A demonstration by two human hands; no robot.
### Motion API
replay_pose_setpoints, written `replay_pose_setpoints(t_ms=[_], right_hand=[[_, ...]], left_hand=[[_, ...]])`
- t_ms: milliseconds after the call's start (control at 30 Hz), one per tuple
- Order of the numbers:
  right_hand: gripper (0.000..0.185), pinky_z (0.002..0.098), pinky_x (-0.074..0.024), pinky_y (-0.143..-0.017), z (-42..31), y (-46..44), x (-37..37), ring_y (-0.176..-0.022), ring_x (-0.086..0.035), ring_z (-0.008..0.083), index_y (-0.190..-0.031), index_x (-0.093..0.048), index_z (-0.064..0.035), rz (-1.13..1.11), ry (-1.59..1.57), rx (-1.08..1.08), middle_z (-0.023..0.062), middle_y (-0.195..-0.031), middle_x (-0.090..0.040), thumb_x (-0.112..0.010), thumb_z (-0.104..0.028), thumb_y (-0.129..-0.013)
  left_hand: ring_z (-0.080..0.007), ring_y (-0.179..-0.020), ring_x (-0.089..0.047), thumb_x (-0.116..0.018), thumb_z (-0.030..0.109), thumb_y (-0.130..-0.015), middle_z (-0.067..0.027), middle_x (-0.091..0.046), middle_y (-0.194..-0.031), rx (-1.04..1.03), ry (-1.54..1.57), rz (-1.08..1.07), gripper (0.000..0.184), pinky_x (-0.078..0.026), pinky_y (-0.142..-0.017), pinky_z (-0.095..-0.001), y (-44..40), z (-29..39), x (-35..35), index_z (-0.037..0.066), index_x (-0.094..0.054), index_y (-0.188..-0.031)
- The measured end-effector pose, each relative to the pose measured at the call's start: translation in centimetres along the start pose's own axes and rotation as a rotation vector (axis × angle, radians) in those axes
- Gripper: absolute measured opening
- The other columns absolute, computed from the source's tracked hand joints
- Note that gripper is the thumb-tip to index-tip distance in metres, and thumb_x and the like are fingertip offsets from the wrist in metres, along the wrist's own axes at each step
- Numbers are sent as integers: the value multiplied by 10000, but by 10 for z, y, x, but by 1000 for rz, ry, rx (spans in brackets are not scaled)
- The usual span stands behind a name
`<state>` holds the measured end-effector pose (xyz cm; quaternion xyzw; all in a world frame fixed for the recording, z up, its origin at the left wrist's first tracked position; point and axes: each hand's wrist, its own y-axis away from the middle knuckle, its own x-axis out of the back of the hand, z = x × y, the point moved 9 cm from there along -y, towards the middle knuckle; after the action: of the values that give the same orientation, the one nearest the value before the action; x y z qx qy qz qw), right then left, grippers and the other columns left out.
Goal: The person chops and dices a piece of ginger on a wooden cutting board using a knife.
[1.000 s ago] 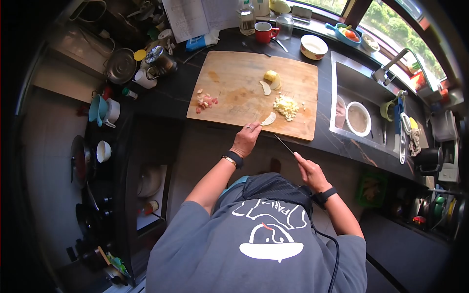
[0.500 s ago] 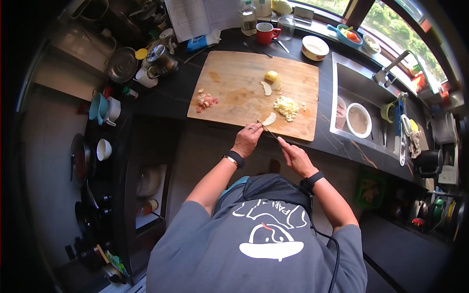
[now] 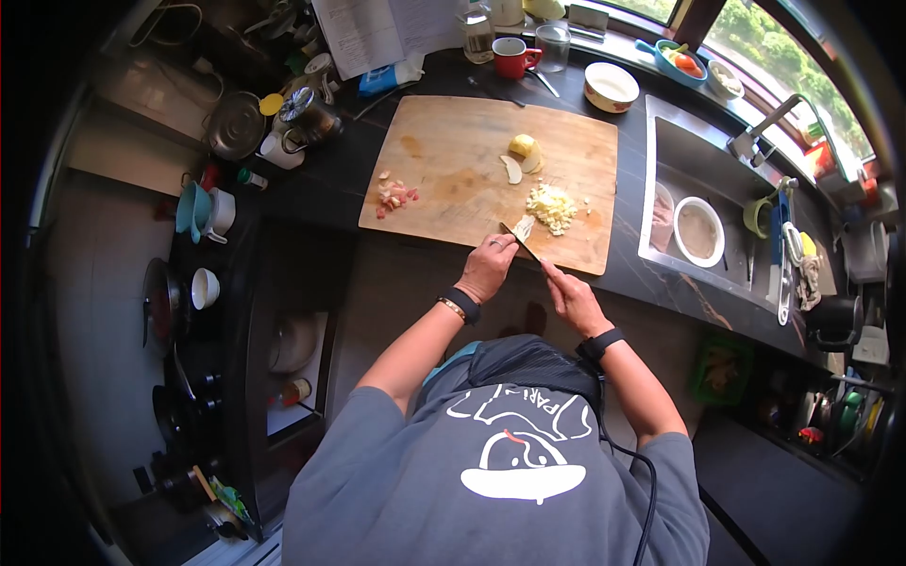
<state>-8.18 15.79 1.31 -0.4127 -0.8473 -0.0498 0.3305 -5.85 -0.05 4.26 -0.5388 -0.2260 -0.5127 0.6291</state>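
Observation:
My right hand point(image 3: 576, 302) is closed around the handle of a kitchen knife point(image 3: 525, 244). Its blade angles up and left over the near edge of a wooden cutting board point(image 3: 462, 123). The fingers of my left hand point(image 3: 487, 267) are bent together beside the blade, on a pale potato slice point(image 3: 524, 226) partly hidden by knife and fingers. Just beyond lies a pile of diced potato point(image 3: 551, 209). Farther back are a piece of potato point(image 3: 521, 144) and a curved slice point(image 3: 511, 170). Small pink-and-white chopped pieces point(image 3: 396, 195) lie at the board's left.
To the right is a sink point(image 3: 694, 141) holding a white bowl point(image 3: 696, 233). Behind the board stand a red mug point(image 3: 511, 61), a glass jar point(image 3: 552, 47) and a white bowl point(image 3: 611, 87). Pots and a metal lid point(image 3: 236, 127) crowd the left side.
The knife has moved slightly up and right, and its blade now crosses the slice. My left hand has shifted a little to the right along with it.

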Motion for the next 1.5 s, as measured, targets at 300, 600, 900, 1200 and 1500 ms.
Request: replay_pose_setpoints(t_ms=[300,600,900,1200,1500], right_hand=[[428,397,-541,-850,16,-17,37,-1022,-676,367,-1378,-555,-89,11,39,-96,231,-1148,-667,-565,-21,-956],[475,431,-558,-718,12,-9,69,-820,-683,384,-1400,-540,-190,148,-42,64,208,-1005,-690,-598,-76,-942],[466,464,-549,-691,28,-19,55,-797,-665,398,-1403,-530,-224,-24,92,-15,180,-926,-681,-586,-124,-952],[413,454,-556,-775,20,-20,52,-916,-679,390,-1375,-558,-180,-134,-49,-19,192,-1059,-693,-582,-129,-966],[388,424,-548,-827,22,-38,50,-1000,-666,396,-1370,-561,-129,-24,-32,6,217,-1138,-670,-576,-154,-983]], left_hand=[[-317,-930,-652,-678,89,-864,-109,-670,-1056,128,94,33,99,-550,-805,-384,-43,-14,-1,59,-686,-959],[-333,-940,-637,-693,189,-869,-130,-639,-1011,312,-107,-136,136,-544,-769,-438,-90,-77,-13,59,-663,-894],[-414,-1002,-647,-725,241,-825,-259,-640,-1077,634,-169,-234,387,-537,-859,-479,-139,-108,-43,-18,-579,-1073],[-393,-1003,-651,-677,154,-803,-219,-670,-1012,663,-131,-340,285,-544,-860,-463,-124,-122,-20,36,-646,-1060],[-289,-859,-639,-635,13,-832,-84,-647,-956,12,-19,83,156,-547,-710,-380,-71,-31,51,92,-686,-957]])
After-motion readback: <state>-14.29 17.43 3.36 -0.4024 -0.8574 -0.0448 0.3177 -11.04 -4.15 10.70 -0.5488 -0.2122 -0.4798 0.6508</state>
